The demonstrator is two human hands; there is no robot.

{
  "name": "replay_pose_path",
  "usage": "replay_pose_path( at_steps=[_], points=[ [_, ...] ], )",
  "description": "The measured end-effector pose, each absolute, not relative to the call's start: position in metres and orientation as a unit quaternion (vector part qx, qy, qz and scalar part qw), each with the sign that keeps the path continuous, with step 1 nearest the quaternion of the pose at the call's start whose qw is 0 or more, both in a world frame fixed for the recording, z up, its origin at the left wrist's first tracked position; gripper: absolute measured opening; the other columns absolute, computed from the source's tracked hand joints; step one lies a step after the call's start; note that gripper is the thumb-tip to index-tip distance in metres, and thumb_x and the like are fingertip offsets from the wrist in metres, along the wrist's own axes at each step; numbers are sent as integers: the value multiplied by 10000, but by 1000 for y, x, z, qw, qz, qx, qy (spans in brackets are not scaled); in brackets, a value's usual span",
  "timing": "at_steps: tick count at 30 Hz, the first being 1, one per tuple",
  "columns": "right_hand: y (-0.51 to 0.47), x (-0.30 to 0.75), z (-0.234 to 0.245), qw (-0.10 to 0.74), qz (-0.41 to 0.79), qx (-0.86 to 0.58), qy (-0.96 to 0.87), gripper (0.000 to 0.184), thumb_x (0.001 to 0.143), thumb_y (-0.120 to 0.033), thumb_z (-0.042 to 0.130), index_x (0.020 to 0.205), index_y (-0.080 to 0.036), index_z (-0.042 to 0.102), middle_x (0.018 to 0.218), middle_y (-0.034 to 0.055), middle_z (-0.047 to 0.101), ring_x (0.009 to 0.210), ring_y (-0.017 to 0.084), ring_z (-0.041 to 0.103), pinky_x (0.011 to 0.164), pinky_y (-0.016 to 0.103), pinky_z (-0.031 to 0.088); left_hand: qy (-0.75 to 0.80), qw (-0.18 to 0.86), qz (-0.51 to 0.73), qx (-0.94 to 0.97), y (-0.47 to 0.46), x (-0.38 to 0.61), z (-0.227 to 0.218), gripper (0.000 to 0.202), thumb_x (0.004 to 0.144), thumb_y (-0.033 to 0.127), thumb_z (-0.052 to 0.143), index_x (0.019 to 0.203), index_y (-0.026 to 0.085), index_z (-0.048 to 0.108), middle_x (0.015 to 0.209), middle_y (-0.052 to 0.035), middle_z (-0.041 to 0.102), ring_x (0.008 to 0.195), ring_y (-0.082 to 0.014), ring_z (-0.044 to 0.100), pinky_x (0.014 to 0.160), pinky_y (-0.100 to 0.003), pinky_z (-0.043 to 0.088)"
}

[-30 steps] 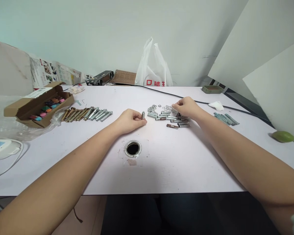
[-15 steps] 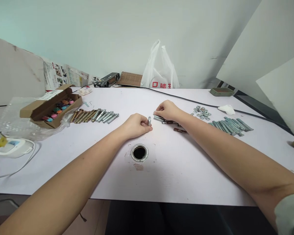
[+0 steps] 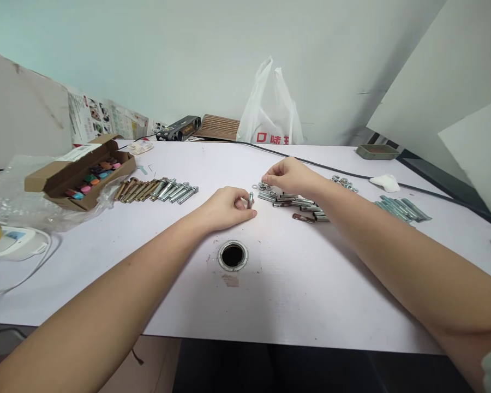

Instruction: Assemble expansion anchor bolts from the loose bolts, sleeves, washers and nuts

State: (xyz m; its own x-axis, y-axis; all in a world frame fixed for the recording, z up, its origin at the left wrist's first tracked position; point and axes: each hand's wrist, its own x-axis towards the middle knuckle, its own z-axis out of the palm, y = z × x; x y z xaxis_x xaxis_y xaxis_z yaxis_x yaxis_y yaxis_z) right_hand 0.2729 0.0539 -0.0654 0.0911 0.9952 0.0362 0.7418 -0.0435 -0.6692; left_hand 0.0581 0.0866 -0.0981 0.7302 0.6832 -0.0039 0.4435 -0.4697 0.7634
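My left hand (image 3: pixel 231 207) pinches a silvery bolt (image 3: pixel 250 200) upright between thumb and fingers, just above the white tabletop. My right hand (image 3: pixel 288 176) is bent over a small heap of washers (image 3: pixel 262 186), its thumb and fingertips drawn together at their edge. Whatever lies between those fingertips is too small to make out. Below this hand are several metal sleeves (image 3: pixel 284 200), some of them rusty. To the left lies a row of bolts (image 3: pixel 174 191), part brassy, part silver.
Nuts (image 3: pixel 343 183) and long bolts (image 3: pixel 401 208) lie beyond my right forearm. A cardboard box (image 3: pixel 84 172) of colourful-capped items stands at left on bubble wrap. In front is a round table hole (image 3: pixel 233 255). A black cable (image 3: pixel 323 165) crosses the back near a plastic bag (image 3: pixel 270 112).
My right hand has moved slightly up and right, from the sleeves to the washers, which now show. The left hand still holds the bolt upright. The view has shifted slightly.
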Motion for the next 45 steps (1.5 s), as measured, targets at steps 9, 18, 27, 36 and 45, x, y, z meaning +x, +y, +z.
replay_pose_path(
  at_steps=[9,18,27,36,45],
  points=[
    [27,248,-37,226,327,-613,-682,234,851,-403,659,902,-198,758,650,0,514,547,94,339,531,268,282,318,408,184,836,89,58,-101,356,752,466,661,625,170,512,560,58,363,525,-70,303,508,-250,229],
    [24,244,-34,209,324,-638,-666,238,831,-379,681,933,-191,785,564,-22,449,509,83,274,504,267,247,322,403,181,837,88,60,-100,348,755,469,660,643,165,533,566,59,375,537,-67,317,510,-243,249],
    [27,241,-39,271,311,-630,-658,243,820,-391,691,911,-183,778,701,24,608,538,89,362,514,263,306,327,413,179,831,87,60,-100,359,738,464,681,622,169,513,550,61,386,522,-65,321,499,-241,247],
    [22,232,-44,272,338,-615,-658,243,867,-377,628,849,-159,734,607,-18,480,482,62,267,441,250,198,346,395,177,832,88,59,-101,338,729,480,683,660,159,599,541,56,409,519,-75,337,499,-248,269],
    [24,231,-42,289,467,-608,-574,313,878,-263,620,602,-144,531,571,-13,421,501,67,318,482,248,242,321,389,177,845,86,59,-97,290,743,447,668,726,158,649,579,50,475,533,-70,379,513,-238,283]
  ],
)
